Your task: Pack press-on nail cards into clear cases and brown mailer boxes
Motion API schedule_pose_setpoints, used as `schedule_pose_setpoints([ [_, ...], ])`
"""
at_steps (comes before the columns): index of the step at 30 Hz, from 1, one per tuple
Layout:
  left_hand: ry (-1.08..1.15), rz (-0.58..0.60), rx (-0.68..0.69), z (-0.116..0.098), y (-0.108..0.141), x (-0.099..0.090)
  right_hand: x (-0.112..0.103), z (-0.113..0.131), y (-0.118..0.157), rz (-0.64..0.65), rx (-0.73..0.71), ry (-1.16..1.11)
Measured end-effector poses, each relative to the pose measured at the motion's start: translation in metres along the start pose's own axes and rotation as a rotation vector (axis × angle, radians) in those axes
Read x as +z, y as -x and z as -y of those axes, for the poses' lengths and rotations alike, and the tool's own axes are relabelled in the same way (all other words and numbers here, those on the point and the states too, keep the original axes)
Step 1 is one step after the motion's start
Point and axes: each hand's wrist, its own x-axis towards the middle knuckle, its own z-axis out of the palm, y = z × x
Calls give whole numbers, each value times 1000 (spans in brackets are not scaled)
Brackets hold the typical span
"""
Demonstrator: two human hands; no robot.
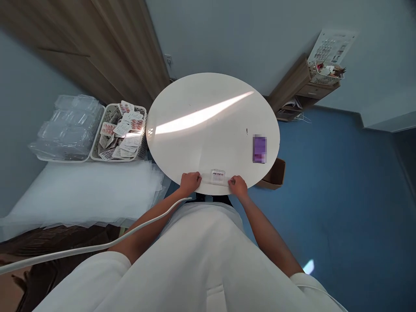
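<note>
White shirt (pixel 191 264) cloth filled the foreground, with a pale cable (pixel 97 248) running across the left forearm. At the near edge of the round bench (pixel 195 99), the left hand (pixel 191 182) pinched one end of some clear film (pixel 206 178) and the right hand (pixel 238 185) pinched the other. Between them lay a small printed packet (pixel 218 175) (whether over or under the film, I could not tell). Farther right on the bench was a purple oblong (pixel 259 149), its surface blurred. Just left of the bench stood a white basket (pixel 142 149) of printed cards (pixel 122 128).
</note>
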Motion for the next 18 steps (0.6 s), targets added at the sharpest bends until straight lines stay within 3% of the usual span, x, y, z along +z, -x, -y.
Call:
schedule_pose_setpoints([
  [4,-50,-103,45,-7,2,3,8,9,6,-87,38,36],
  [7,-27,-155,148,-10,3,3,13,15,12,-210,-55,89],
  [11,0,-49,385,-12,1,0,17,22,16,-125,-289,128],
  [14,-7,17,511,-13,-1,-3,16,26,18,-91,-335,152],
  [18,5,25,573,-17,-6,-7,9,29,19,-52,-398,157],
])
